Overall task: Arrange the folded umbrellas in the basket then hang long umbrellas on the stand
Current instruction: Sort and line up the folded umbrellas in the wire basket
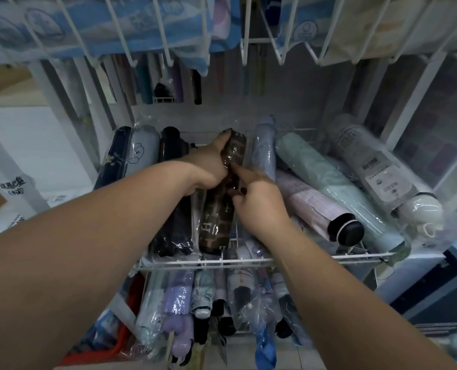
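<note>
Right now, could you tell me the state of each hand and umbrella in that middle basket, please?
Left hand: gripping the brown umbrella's far end.
Right hand: fingers on its wrapper, mid-length.
Brown umbrella: folded, plastic-wrapped, lying lengthwise in the wire basket.
Mint umbrella: folded, wrapped, lying diagonally.
Black umbrella: folded, lying beside the brown one.

Two bare forearms are showing, with no sleeves, watch or bracelet covering them up to the picture's near edge. The left hand point(208, 166) is wearing dark polish on a fingernail at its far tip. The right hand point(259, 201) is wearing dark red polish on its thumbnail. No rings are showing on either hand.
</note>
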Tool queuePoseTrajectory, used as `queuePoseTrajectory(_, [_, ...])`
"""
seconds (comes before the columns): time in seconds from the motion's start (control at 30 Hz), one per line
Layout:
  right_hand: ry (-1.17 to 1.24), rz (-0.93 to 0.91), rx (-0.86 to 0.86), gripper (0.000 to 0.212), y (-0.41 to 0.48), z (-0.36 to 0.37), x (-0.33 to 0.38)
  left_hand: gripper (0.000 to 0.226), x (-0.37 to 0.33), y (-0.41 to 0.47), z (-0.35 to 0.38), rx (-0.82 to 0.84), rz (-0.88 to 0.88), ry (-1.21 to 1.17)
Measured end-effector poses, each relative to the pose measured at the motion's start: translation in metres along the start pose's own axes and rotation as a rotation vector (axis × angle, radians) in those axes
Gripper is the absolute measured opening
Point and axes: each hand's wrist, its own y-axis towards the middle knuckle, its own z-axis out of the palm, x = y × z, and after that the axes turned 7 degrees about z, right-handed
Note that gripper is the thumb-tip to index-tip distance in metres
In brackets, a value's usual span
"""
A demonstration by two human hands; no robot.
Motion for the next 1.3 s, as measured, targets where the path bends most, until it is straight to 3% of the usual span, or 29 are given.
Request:
queuePoseTrajectory(0.07, [0.009, -0.024, 0.002, 0.051, 0.000, -0.002, -0.002, 0.081, -0.005, -0.007, -0.004, 0.041, 0.001, 0.093])
queuePoseTrajectory(0.17, [-0.083, -0.074, 0.088, 0.040, -0.001, -0.001, -0.003, 0.027, -0.014, -0.017, -0.006, 0.111, 0.068, 0.314])
queuePoseTrajectory(0.23, [-0.136, -0.105, 0.173, 0.037, -0.003, 0.000, -0.003, 0.014, -0.015, -0.026, -0.005, 0.117, 0.100, 0.485])
queuePoseTrajectory(0.37, [-0.144, -0.087, 0.215, 0.039, -0.005, 0.000, 0.001, 0.025, -0.009, -0.052, -0.013, -0.015, 0.242, 0.763])
queuePoseTrajectory(0.43, [-0.130, -0.069, 0.063, 0.039, -0.005, -0.003, 0.002, 0.029, -0.001, -0.066, -0.018, -0.059, 0.237, 0.826])
queuePoseTrajectory(0.53, [-0.281, -0.020, -0.267, 0.033, -0.005, -0.015, 0.007, 0.041, 0.006, -0.083, -0.024, -0.063, 0.161, 0.730])
queuePoseTrajectory(0.63, [-0.559, 0.141, -0.128, 0.050, -0.007, -0.025, 0.010, 0.050, 0.007, -0.095, -0.028, -0.091, 0.127, 0.621])
queuePoseTrajectory(0.8, [-0.627, 0.226, -0.021, 0.050, 0.003, -0.025, 0.016, 0.078, 0.010, -0.109, -0.033, -0.027, 0.106, 0.467])
queuePoseTrajectory(0.97, [-0.466, 0.249, 0.111, 0.065, 0.008, -0.026, 0.019, 0.068, 0.028, -0.121, -0.034, -0.024, 0.170, 0.524])
queuePoseTrajectory(1.3, [-0.268, 0.247, 0.131, 0.078, 0.002, -0.009, 0.013, 0.062, 0.036, -0.125, -0.028, -0.048, 0.180, 0.523])
